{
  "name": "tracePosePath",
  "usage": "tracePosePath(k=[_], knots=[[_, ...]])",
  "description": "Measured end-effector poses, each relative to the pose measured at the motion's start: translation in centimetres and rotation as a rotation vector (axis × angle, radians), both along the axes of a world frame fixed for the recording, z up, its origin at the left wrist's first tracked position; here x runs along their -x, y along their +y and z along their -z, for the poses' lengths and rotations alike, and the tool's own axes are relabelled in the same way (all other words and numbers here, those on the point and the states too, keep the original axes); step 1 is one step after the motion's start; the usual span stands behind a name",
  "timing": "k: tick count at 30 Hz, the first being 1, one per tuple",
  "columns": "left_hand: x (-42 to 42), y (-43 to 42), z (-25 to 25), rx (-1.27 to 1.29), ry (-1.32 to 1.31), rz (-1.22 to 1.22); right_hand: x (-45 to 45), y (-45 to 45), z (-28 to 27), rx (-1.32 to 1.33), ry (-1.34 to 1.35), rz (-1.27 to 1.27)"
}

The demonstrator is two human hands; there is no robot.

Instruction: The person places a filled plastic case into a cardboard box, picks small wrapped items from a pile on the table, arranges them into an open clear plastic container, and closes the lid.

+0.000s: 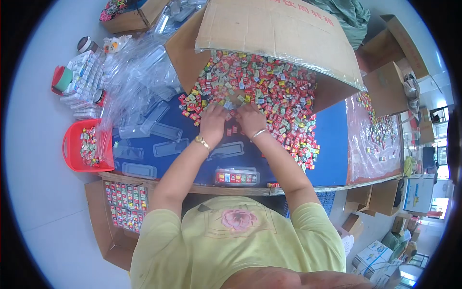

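Observation:
A large heap of tiny printed boxes (288,111), mostly red, green and yellow, spills from a tipped cardboard carton (274,29) onto the blue tabletop. At its near edge, my left hand (214,120) has its fingers bent down among the boxes. Close beside it, my right hand (250,118) also reaches in with curled fingers. Whatever lies under the fingertips is too small and hidden to make out. Two loose red boxes (232,130) lie between my wrists. Near the front edge sits a clear plastic case (237,177) holding a row of such boxes.
Clear plastic trays (166,130) are scattered at left, with a taller stack behind. A red basket (69,149) of small boxes stands at the left corner. Below the edge is an open carton (96,204) with filled packs. Plastic sheeting (361,149) covers the table's right side.

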State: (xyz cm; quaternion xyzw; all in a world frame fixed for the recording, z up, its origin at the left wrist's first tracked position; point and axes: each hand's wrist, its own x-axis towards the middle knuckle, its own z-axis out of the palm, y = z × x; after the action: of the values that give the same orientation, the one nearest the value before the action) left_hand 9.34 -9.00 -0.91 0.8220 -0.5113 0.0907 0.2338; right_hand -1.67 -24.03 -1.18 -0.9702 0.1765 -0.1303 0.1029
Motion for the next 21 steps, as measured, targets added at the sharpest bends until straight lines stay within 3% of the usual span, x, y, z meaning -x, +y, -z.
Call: tracePosePath(k=[5, 9, 12, 16, 19, 21], knots=[[-2.3, 0.7, 1.7, -0.069, -0.024, 0.083, 0.8, -0.6, -0.1, 0.047, -0.012, -0.136], [0.2, 3.1, -0.4, -0.105, -0.029, 0.041, 2.6, 0.3, -0.3, -0.040, 0.020, -0.185], [2.5, 2.9, 0.0, -0.125, 0.314, -0.153, 2.8, 0.6, -0.2, -0.094, 0.058, -0.223], [3.2, 3.0, -0.8, -0.266, 0.366, -0.162, 2.0, 0.5, -1.3, -0.182, 0.147, -0.213], [2.9, 3.3, -1.0, -0.140, 0.239, -0.141, -0.3, 0.9, -2.3, -0.310, 0.261, -0.095], [2.8, 3.8, -0.9, -0.082, 0.177, -0.129, -2.0, 1.3, -1.5, -0.179, 0.057, -0.307]])
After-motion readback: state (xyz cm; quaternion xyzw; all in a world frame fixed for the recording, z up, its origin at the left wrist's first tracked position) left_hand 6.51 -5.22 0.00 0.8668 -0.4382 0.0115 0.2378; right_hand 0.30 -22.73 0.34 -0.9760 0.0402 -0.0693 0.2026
